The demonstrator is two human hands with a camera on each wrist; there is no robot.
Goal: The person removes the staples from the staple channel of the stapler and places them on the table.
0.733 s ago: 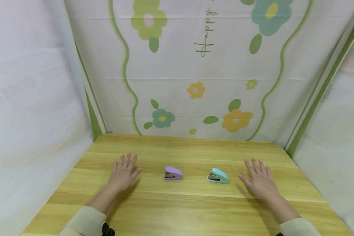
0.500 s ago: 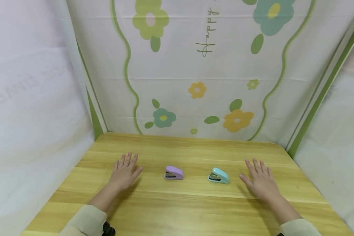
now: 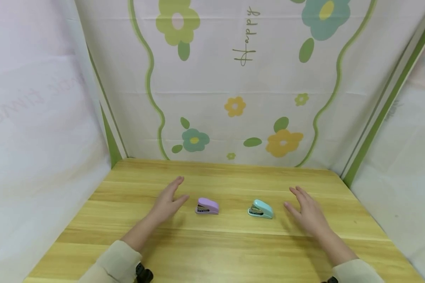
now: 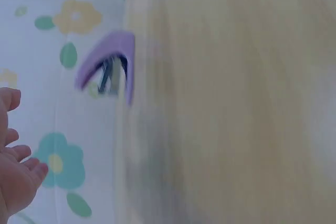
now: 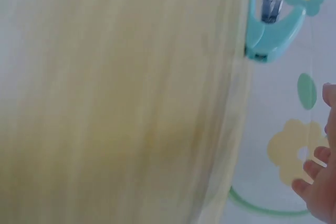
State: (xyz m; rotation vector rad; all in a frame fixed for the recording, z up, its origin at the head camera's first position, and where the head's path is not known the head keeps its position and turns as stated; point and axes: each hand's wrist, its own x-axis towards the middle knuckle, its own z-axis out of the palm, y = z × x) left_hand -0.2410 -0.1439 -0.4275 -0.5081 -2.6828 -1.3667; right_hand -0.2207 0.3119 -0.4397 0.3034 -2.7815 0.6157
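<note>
Left hand (image 3: 165, 206): to the left of the purple stapler (image 3: 209, 205), near it but not touching; fingers extended, thumb held apart from them.
Right hand (image 3: 309, 214): to the right of the teal stapler (image 3: 263, 209), near it, with a gap between; thumb and fingers apart, fingers lightly bent.
Purple stapler: upright on its base on the table (image 3: 212, 253), left of centre; mouth gaping toward the left hand, dark metal parts visible inside. Blurred in the left wrist view.
Teal stapler: upright on the table, right of the purple one and well apart from it; mouth to the left, rear end toward the right hand.
Table: pale wood-grain boards; soft shadows near both forearms.
Sleeves: left cuff (image 3: 117, 259) and right cuff (image 3: 355, 272) both cream; black object (image 3: 144, 274) at the left wrist, partly out of frame.
Backdrop: white cloth (image 3: 205, 74) printed with flowers, leaves, wavy green lines and sideways "Happy".
</note>
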